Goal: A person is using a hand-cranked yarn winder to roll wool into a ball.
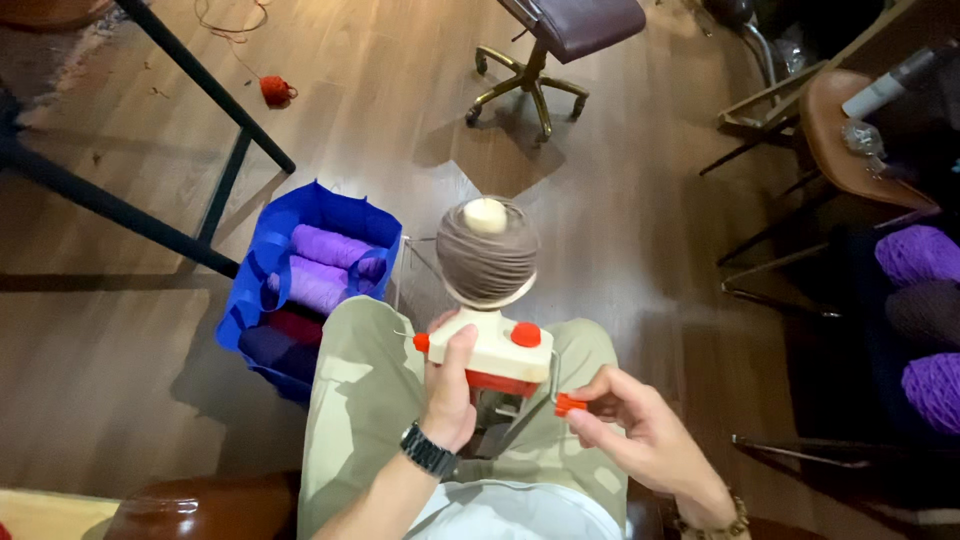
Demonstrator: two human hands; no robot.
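Observation:
A cream and red yarn winder (495,352) rests over my lap, carrying a wound cake of brown-grey yarn (487,250) on its cream spindle. My left hand (450,395), with a black watch at the wrist, grips the winder's body from the left side. My right hand (625,420) pinches the red knob of the crank handle (570,404) at the winder's lower right. A thin strand runs from the cake through a wire guide on the left.
A blue bag (262,262) with purple and dark yarn stands on the wooden floor to my left. A red yarn ball (274,90) lies farther off by black table legs. An office chair (545,50) stands ahead. Purple yarn skeins (920,255) sit at right.

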